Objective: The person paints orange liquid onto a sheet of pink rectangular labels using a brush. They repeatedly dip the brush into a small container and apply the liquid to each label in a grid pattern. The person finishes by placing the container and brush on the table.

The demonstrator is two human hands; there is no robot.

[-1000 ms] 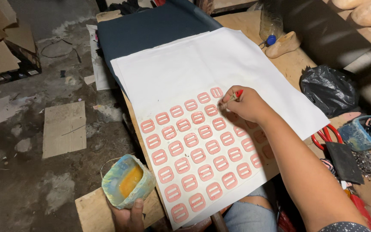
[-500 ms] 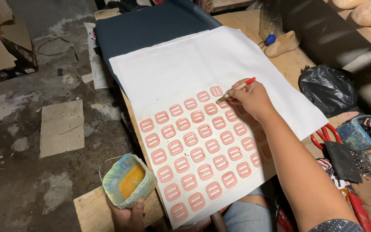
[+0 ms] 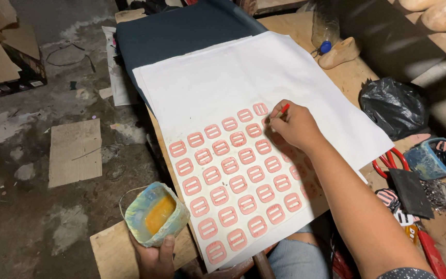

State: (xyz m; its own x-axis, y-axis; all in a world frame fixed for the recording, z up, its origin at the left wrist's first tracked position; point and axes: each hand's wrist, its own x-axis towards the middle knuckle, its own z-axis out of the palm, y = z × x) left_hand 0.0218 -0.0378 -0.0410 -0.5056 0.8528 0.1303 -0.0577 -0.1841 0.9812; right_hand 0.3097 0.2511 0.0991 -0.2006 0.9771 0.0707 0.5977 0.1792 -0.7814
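Right hand (image 3: pixel 296 125) pinches a thin red-handled brush (image 3: pixel 283 109), fingers clenched round it. Brush long axis runs diagonal: red end up and to the right, working tip down-left, hidden under the fingers at the top right of the pink grid. Left hand (image 3: pixel 153 257) grasps a paint-smeared cup (image 3: pixel 156 213) of orange-yellow liquid from below, at the near left corner of the bench. White sheet (image 3: pixel 243 88) lies flat on the wooden bench (image 3: pixel 352 77), over dark blue fabric (image 3: pixel 181 28). Pink buckle-shaped pieces (image 3: pixel 233 181) sit in slanted rows on its near half. Black bag (image 3: pixel 393 106) and red scissors (image 3: pixel 388 163) to the right. Concrete floor with cardboard scraps (image 3: pixel 76 152) on the left
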